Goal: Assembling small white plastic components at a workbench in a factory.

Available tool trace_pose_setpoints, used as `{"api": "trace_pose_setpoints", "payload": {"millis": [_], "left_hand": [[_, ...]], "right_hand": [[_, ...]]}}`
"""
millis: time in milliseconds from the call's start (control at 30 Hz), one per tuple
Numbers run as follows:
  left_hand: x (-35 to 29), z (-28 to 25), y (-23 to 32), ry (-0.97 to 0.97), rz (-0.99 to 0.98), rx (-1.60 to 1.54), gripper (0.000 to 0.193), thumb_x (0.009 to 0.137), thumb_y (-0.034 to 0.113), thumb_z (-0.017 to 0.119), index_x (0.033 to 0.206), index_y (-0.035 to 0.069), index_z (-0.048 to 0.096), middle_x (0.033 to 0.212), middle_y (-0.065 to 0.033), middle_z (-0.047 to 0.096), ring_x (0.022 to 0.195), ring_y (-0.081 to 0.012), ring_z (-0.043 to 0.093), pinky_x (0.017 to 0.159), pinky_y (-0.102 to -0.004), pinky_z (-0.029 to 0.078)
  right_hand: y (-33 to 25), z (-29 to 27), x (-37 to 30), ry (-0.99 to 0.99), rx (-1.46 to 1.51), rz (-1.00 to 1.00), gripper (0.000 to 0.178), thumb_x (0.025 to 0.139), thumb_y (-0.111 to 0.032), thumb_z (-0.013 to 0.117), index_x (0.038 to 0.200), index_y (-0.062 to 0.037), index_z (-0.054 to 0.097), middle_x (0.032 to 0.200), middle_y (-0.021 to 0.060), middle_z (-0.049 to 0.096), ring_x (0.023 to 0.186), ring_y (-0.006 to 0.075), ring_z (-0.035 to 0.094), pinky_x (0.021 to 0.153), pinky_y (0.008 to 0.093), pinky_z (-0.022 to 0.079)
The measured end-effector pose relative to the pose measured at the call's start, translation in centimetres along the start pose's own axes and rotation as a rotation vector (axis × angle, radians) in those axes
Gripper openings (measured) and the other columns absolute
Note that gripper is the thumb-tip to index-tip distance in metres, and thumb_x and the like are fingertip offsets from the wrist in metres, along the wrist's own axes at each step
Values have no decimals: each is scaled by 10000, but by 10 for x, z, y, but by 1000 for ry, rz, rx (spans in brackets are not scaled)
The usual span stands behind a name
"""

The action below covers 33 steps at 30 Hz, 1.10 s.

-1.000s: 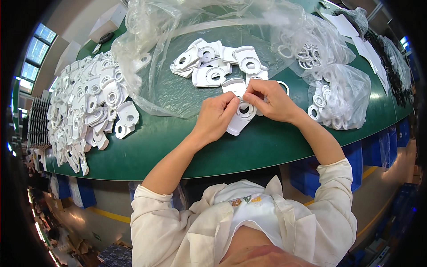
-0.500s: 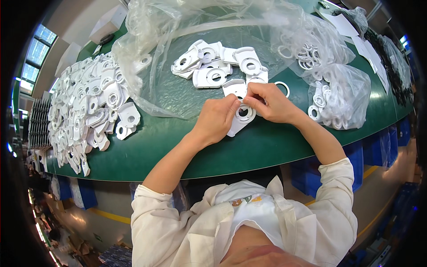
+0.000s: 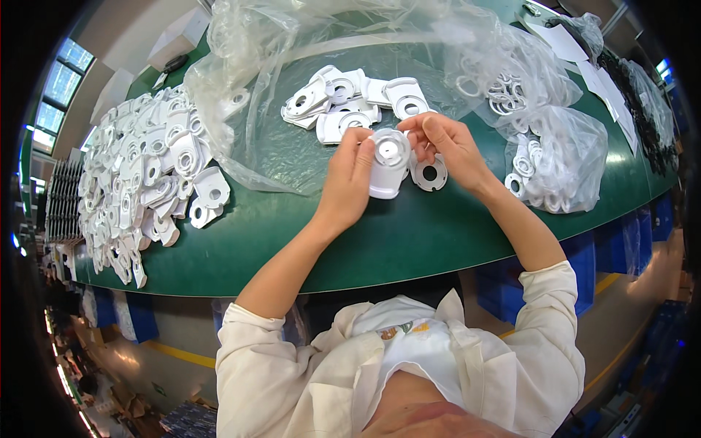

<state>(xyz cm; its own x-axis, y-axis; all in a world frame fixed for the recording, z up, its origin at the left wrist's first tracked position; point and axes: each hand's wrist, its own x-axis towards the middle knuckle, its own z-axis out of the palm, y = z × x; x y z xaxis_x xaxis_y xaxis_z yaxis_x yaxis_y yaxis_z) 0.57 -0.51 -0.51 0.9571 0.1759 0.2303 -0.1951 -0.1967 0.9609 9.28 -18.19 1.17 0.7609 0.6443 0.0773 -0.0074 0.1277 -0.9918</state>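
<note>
Both hands are up over the green worktop (image 3: pixel 409 241), sharing one white plastic housing (image 3: pixel 387 166), a smooth moulded piece with a rounded top and a raised ring around a centre hole. It sits between the two hands, lifted just above the worktop near its middle. The left hand (image 3: pixel 349 182) has its fingers curled shut on the piece's left edge, thumb along the side. The right hand (image 3: pixel 447 150) pinches the upper right rim, fingers bent close over the ring.

Just under the right hand lies a flat white disc with a dark hole (image 3: pixel 429 174), resting on the worktop. Beyond the hands, a small heap of matching white parts (image 3: pixel 350 102) is spread on a crumpled sheet of clear plastic film (image 3: pixel 270 139), glossy and creased.

Off to the left, a big loose pile of the same white housings (image 3: pixel 142 182) sprawls across the worktop, pieces overlapping every which way. To the right, a clear plastic bag (image 3: pixel 562 157) bulges with white rings, and a second clear bag (image 3: pixel 511 80) behind it holds more rings. Flat white sheets (image 3: pixel 566 40) lie at the far right edge.
</note>
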Motion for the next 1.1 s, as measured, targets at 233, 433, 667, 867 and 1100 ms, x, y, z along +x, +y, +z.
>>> {"api": "trace_pose_setpoints", "payload": {"millis": [233,433,667,867,1100], "left_hand": [[-5,8,10,-195,-153,-409,184,984,168,475,1094,28,432,942,-70,613,845,-95,561,747,-259,464],[-1,1,5,-215,-163,-390,203,990,212,465,995,16,517,907,-19,621,806,-102,563,731,-264,454],[-4,0,0,-175,-26,156,194,961,193,491,920,14,555,743,-122,579,682,-218,563,628,-344,427],[-3,-3,4,-120,36,334,185,934,163,506,872,-5,550,692,-183,545,630,-342,511,587,-383,406],[-3,3,14,-100,-155,33,202,944,171,515,1046,-3,519,751,-134,614,659,-192,588,611,-345,458]], "right_hand": [[12,-1,-2,99,-133,-65,235,948,-196,568,1006,17,648,820,-14,616,774,44,550,681,194,435],[8,2,-2,-8,-343,-185,179,930,-111,550,1005,16,652,869,21,619,791,81,550,720,222,432],[5,2,-5,-100,-526,-247,149,907,-83,564,975,13,655,821,50,595,741,99,533,687,246,422],[5,8,-10,-66,-528,-193,156,902,-106,582,955,28,644,783,47,618,717,80,544,666,236,440],[10,11,-6,24,-273,-85,173,929,-137,568,990,17,620,820,13,627,746,47,546,669,204,436]]}}
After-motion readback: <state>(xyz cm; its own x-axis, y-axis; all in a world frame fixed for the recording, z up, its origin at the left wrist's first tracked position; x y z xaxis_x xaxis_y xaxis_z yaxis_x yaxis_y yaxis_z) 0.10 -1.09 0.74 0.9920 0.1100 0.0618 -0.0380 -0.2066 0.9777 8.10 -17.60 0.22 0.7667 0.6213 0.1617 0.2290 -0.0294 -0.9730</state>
